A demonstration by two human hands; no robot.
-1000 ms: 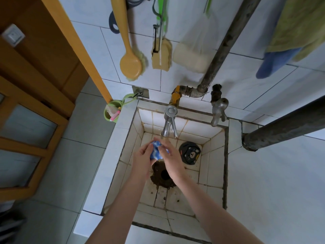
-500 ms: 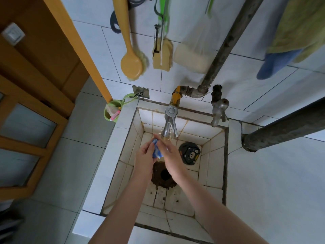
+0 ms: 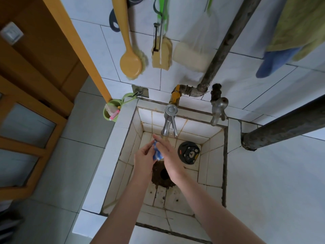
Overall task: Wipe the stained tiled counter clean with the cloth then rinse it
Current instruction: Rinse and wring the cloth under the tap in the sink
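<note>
Rinsing, by the look of it. Pinching the cloth [image 3: 157, 153] in the curled fingers [image 3: 149, 147] of the left hand [image 3: 143, 160]; pressing it from the other side with the straight fingers of the right hand [image 3: 169, 156]. Sandwiched between both palms, equally near each, toward the back wall of the sink [image 3: 216, 150], just under the tap [image 3: 168, 120]. Bunched long, pointing from tap down toward the drain [image 3: 163, 175]. Next, probably rubbing along that line.
</note>
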